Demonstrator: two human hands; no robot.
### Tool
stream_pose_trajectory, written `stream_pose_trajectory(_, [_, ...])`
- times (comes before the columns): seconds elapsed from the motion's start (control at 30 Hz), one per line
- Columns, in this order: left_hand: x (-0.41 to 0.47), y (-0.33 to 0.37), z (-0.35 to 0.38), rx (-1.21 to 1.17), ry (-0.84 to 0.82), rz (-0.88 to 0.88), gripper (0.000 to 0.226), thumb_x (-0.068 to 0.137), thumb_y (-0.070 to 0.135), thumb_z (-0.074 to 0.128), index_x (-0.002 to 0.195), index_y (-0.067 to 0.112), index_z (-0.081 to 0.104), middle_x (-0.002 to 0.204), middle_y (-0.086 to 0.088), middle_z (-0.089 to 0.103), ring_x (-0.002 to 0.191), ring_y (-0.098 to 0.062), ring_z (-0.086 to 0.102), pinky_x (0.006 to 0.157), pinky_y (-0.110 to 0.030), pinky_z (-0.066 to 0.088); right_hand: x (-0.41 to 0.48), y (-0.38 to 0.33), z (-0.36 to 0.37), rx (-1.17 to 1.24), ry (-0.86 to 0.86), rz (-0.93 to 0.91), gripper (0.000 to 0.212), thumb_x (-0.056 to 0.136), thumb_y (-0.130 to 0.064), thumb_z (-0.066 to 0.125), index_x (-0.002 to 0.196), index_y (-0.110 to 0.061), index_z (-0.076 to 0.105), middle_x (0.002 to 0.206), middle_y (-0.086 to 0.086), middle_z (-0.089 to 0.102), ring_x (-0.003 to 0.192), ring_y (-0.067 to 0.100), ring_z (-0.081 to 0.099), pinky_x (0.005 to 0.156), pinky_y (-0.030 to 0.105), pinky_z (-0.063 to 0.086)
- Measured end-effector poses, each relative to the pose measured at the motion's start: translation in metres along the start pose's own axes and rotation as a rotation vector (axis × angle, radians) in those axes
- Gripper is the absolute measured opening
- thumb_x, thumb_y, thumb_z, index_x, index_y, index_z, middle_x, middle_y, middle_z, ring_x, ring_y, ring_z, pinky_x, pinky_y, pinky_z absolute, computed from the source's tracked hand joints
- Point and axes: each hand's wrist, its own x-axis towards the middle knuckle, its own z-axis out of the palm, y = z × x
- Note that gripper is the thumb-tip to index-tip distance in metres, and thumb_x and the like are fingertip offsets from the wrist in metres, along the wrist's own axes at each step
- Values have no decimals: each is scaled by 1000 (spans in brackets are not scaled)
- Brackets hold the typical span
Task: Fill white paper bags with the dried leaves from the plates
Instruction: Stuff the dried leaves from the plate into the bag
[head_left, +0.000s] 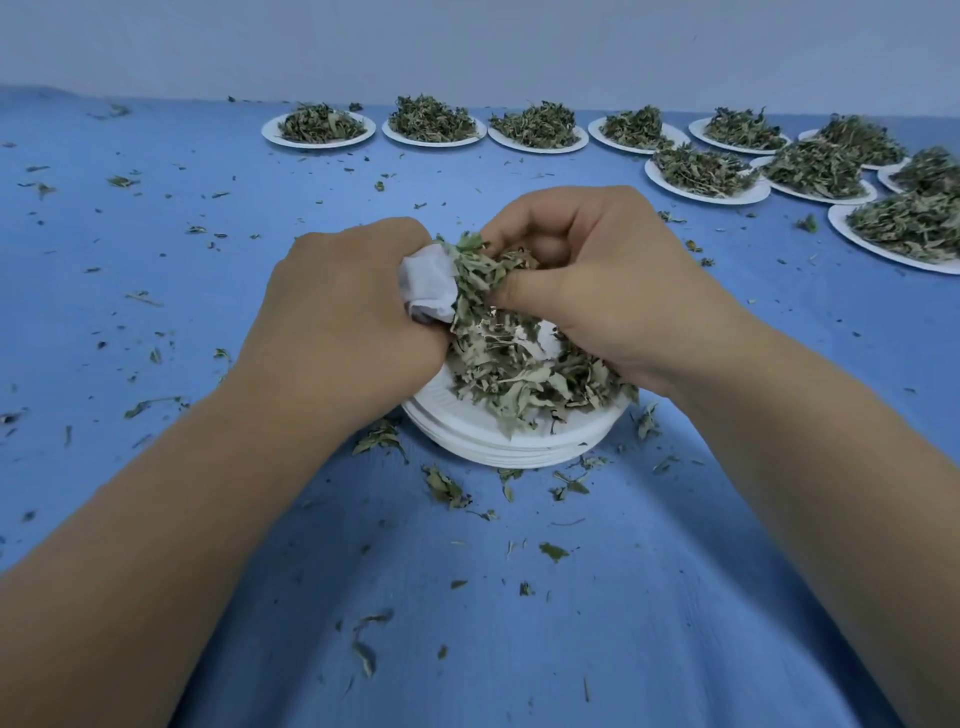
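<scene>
My left hand (343, 306) grips a small white paper bag (427, 283), its mouth turned to the right. My right hand (597, 280) pinches a clump of dried green leaves (483, 270) at the bag's mouth. Both hands hover over a stack of white paper plates (498, 431) at the table's middle. The top plate carries a loose heap of dried leaves (524, 371). Most of the bag is hidden inside my left fist.
Several white plates heaped with dried leaves (318, 127) line the far edge, with more plates at the right (706, 174). Leaf crumbs (447, 488) litter the blue tablecloth (156, 260) around the stack. A pale wall rises behind the table.
</scene>
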Motion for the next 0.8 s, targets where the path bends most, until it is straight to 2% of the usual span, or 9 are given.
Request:
stream_pose_trajectory(0.23, [2,1,0,39,-47,57,5,69,27,47,72,23,47,59,4,49,57,-14,46,48,-32,32,-4,-5,8,-117,28,-21,14,79,-7,76,82,-20,80,71,-3,75,61,7,67,60,25,57])
stream_pose_trajectory(0.33, [4,-2,-3,90,-39,66,12,67,20,49,66,23,38,54,5,43,53,-14,42,48,-29,21,-3,-6,5,-1,-96,19,24,81,-21,69,94,-2,75,90,30,68,68,23,61,67,34,51])
stream_pose_trajectory(0.37, [4,-3,-4,81,-38,59,12,67,19,50,66,23,39,54,5,43,53,-15,42,48,-29,22,-2,-5,4,44,-113,49,41,79,-31,68,99,5,70,101,37,63,86,12,38,76,36,24])
stream_pose_trajectory(0.4, [5,-3,-5,71,-42,53,7,66,20,49,67,22,42,54,5,45,54,-15,44,48,-29,25,-1,-4,3,67,-125,76,50,77,-40,69,101,3,71,107,37,63,108,58,50,92,76,40])
stream_pose_trajectory(0.43, [5,-1,-7,70,-51,51,5,64,22,47,69,22,45,55,5,46,55,-16,45,48,-30,29,-1,-3,3,62,-125,62,46,78,-46,71,101,-7,77,106,30,69,99,45,68,93,58,54])
stream_pose_trajectory(0.5, [6,1,-7,87,-80,50,8,68,20,50,69,25,44,58,5,46,56,-15,43,49,-31,27,-1,-2,5,15,-89,-10,21,84,-39,74,95,-23,82,98,16,77,99,42,70,90,60,55])
stream_pose_trajectory(0.57, [9,2,-7,89,-90,45,19,72,14,53,67,25,39,60,5,44,57,-13,40,51,-30,23,-1,2,4,44,-26,-39,8,85,-25,78,91,-24,82,91,5,79,93,29,75,90,50,60])
stream_pose_trajectory(0.7, [18,4,-12,-5,-72,86,31,74,6,58,63,23,35,59,4,37,54,-13,30,48,-24,22,3,3,-1,176,34,-6,11,82,-5,82,88,-13,79,75,-3,77,69,7,70,71,22,55])
stream_pose_trajectory(0.8, [23,9,-11,62,-142,148,32,71,3,60,64,23,35,59,4,37,53,-13,30,47,-23,20,1,0,-1,31,91,-22,11,77,-12,88,84,-15,79,70,-4,74,57,1,59,62,17,48])
